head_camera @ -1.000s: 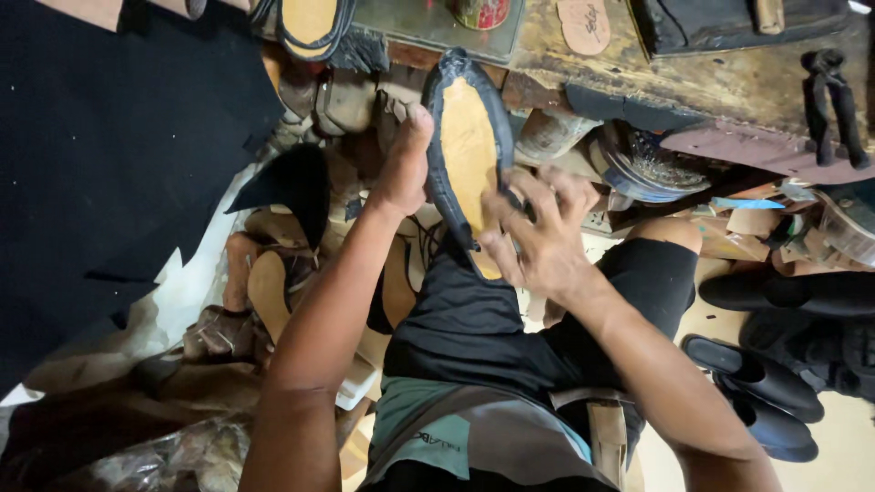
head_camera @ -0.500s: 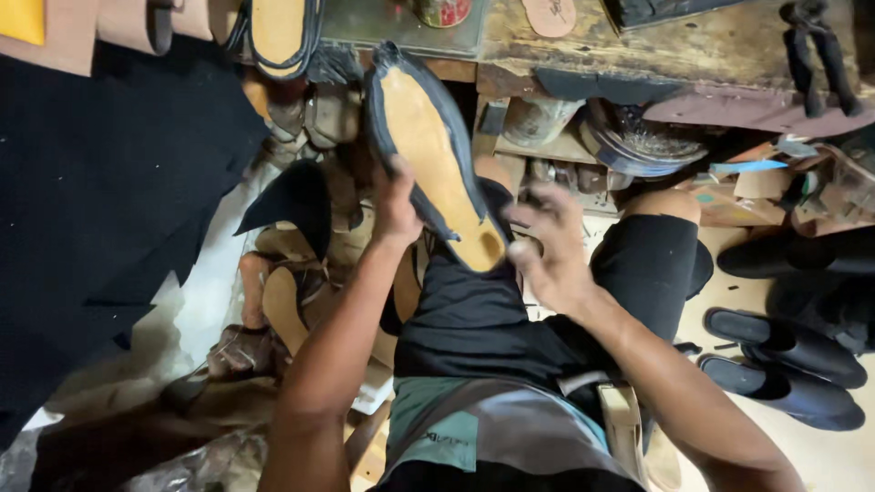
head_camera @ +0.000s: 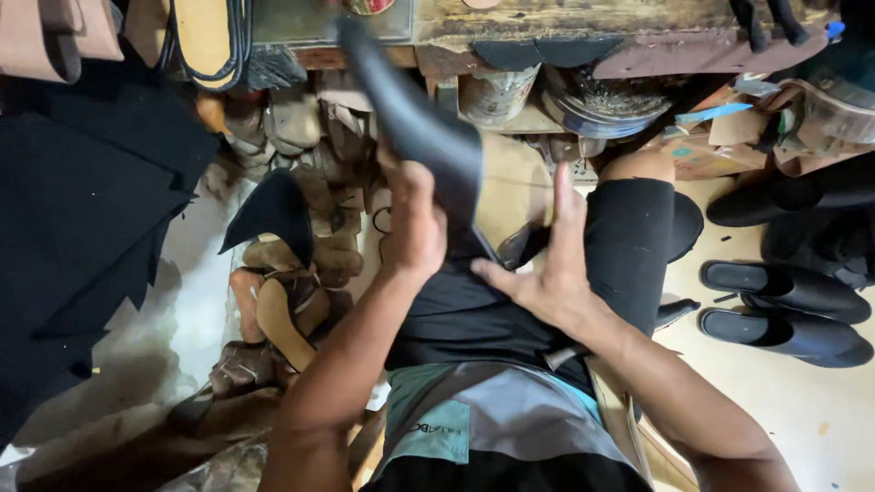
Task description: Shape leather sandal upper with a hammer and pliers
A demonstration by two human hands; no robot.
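My left hand [head_camera: 415,223] grips a long black shoe sole [head_camera: 410,118] near its lower end, with its dark side turned toward me and its far tip raised up to the workbench [head_camera: 547,23]. My right hand [head_camera: 547,273] is flat and open beside the sole's lower end, fingers spread and pointing up, resting over my lap on black shorts [head_camera: 629,246]. Whether the right palm touches the sole is not clear.
A heap of worn shoe parts and wooden lasts [head_camera: 273,301] lies left of my legs. A large black sheet [head_camera: 73,219] covers the far left. Black slippers [head_camera: 784,301] sit on the floor at right. Tins and soles crowd under the workbench.
The sole has turned from its tan face to its black side and swung upward. My right hand has let go of it and opened flat.
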